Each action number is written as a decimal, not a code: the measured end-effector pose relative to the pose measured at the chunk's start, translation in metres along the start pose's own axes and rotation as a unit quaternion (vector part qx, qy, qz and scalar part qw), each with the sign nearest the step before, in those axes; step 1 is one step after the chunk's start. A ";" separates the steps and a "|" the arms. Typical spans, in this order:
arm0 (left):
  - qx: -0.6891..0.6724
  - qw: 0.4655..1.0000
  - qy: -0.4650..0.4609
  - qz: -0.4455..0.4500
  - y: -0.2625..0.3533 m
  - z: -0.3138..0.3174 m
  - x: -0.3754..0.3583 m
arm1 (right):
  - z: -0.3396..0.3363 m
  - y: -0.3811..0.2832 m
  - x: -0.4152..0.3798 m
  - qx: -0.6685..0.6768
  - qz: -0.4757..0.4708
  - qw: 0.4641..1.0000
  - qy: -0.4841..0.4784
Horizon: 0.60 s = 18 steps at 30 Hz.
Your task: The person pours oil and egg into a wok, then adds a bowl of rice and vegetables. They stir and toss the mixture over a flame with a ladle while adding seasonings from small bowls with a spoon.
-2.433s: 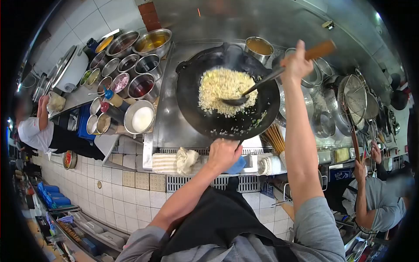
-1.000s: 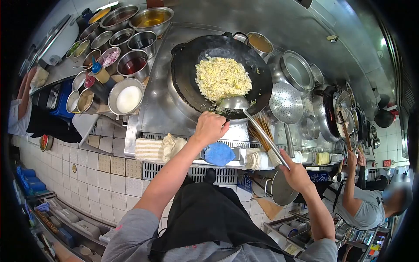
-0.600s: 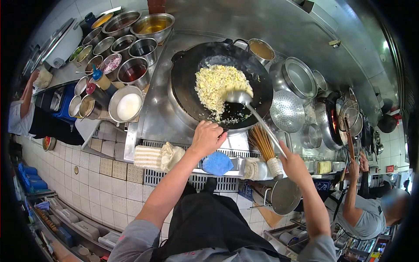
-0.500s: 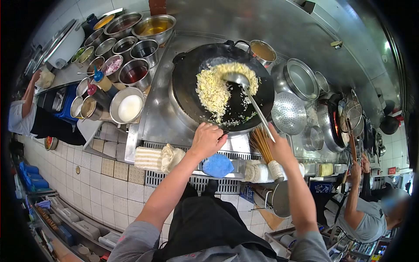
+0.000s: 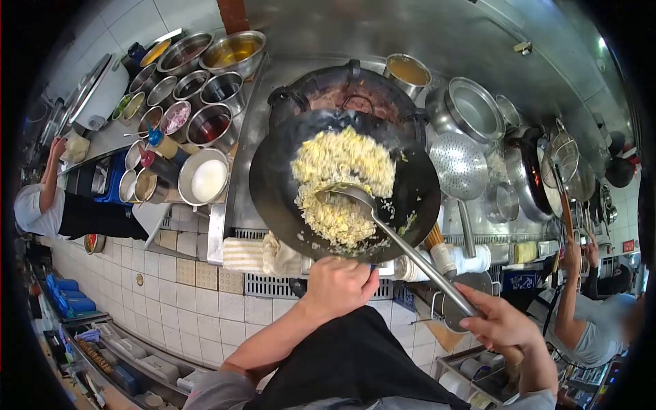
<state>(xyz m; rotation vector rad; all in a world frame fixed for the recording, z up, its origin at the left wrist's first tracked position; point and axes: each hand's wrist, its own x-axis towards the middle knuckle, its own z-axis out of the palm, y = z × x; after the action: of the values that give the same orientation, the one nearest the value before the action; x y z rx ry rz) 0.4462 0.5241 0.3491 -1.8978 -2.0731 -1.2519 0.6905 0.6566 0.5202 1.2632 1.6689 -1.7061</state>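
Observation:
My left hand is closed on the near edge of a large black wok, which is lifted off the stove ring and held toward me. Fried rice with yellow egg bits lies in the wok, its upper part blurred by motion. In my right hand is the long handle of a metal ladle; the ladle's bowl rests in the rice. Some green bits cling to the wok's right side.
Bowls of sauces and ingredients crowd the left counter. A perforated strainer, metal pots and a bamboo brush are at the right. One person stands far left, another works at the far right.
The wok has come off the stove and toward me, uncovering the burner. My hands have moved closer to my body, and the ladle has swung left and down into the nearer rice.

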 end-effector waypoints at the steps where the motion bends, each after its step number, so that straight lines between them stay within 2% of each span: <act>1: 0.012 1.000 -0.018 -0.017 -0.002 0.005 0.003 | -0.001 0.004 0.003 -0.024 -0.005 1.000 0.011; 4: -0.002 0.998 -0.014 -0.056 -0.038 0.049 0.025 | 0.001 -0.010 0.050 -0.118 -0.051 0.988 0.086; 5: 0.012 0.999 -0.008 -0.046 -0.045 0.063 0.015 | -0.002 0.000 0.079 -0.146 -0.116 0.976 0.113; 6: 0.027 0.999 0.001 -0.037 -0.047 0.072 0.008 | -0.001 0.014 0.105 -0.148 -0.119 0.975 0.117; 7: 0.033 0.998 -0.026 -0.038 -0.041 0.073 -0.011 | -0.001 0.025 0.130 -0.250 -0.186 0.927 0.208; 8: 0.039 0.997 -0.054 -0.037 -0.031 0.071 -0.039 | 0.000 0.028 0.141 -0.343 -0.246 0.857 0.294; 10: -0.018 0.999 0.027 0.009 -0.015 0.066 -0.075 | 0.008 0.019 0.121 -0.315 -0.263 0.864 0.292; 11: -0.020 0.999 0.024 0.013 -0.015 0.061 -0.069 | 0.008 0.021 0.109 -0.326 -0.278 0.858 0.282; 12: -0.006 1.000 -0.025 -0.002 -0.010 0.051 -0.060 | 0.008 0.018 0.092 -0.322 -0.272 0.863 0.280; 13: 0.007 0.997 -0.075 -0.020 -0.004 0.039 -0.049 | 0.010 0.010 0.070 -0.244 -0.226 0.920 0.209; 15: -0.009 0.991 -0.115 -0.067 -0.006 0.017 -0.003 | 0.008 -0.011 0.027 -0.103 -0.104 0.986 0.086; 16: -0.013 0.990 -0.112 -0.080 -0.005 0.003 0.014 | 0.003 -0.013 0.016 -0.109 -0.107 0.985 0.085; 18: -0.014 0.986 -0.146 -0.080 0.004 -0.026 0.030 | -0.007 -0.014 0.005 0.006 -0.028 1.000 -0.004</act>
<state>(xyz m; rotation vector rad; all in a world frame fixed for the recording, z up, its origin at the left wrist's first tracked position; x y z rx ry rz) 0.4305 0.5323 0.3853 -2.0719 -2.4067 -1.0896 0.6788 0.6670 0.5244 1.2234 1.7073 -1.7532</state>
